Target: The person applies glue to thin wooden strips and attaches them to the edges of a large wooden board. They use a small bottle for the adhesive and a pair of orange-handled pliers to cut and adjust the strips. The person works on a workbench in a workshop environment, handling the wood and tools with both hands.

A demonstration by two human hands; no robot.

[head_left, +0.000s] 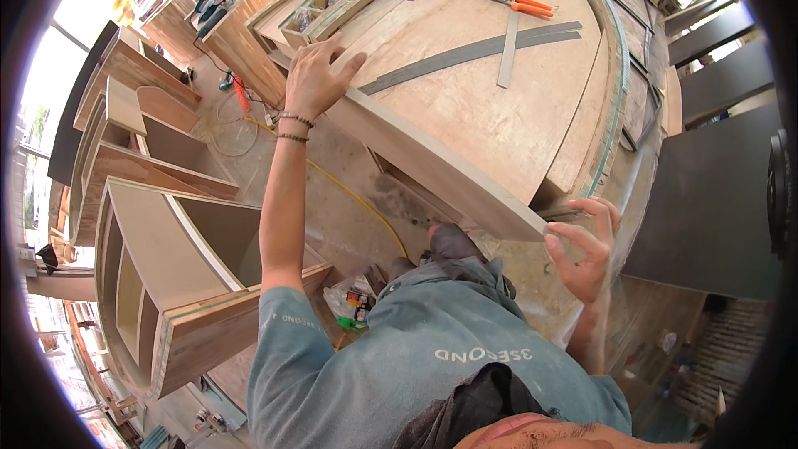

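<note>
A long pale board point(449, 165) runs along the near straight edge of a large curved plywood piece point(465, 116). At the board's left end is my left hand point(318, 81), its thumb spread away from the fingers. My right hand point(586, 245) is at the opposite end, with bent, separated fingers and fingertips close to the board's corner. Dark grey strips point(465, 58) lie across the plywood, crossed by a short pale strip point(506, 62). Cutters with orange handles point(530, 7) rest farther back.
Curved wooden cabinets point(137, 241) stand at the left. A yellow cable point(357, 199) crosses the floor beneath the board. A green power tool point(214, 15) sits on a wooden box at the back left. Dark panels point(706, 191) are at the right.
</note>
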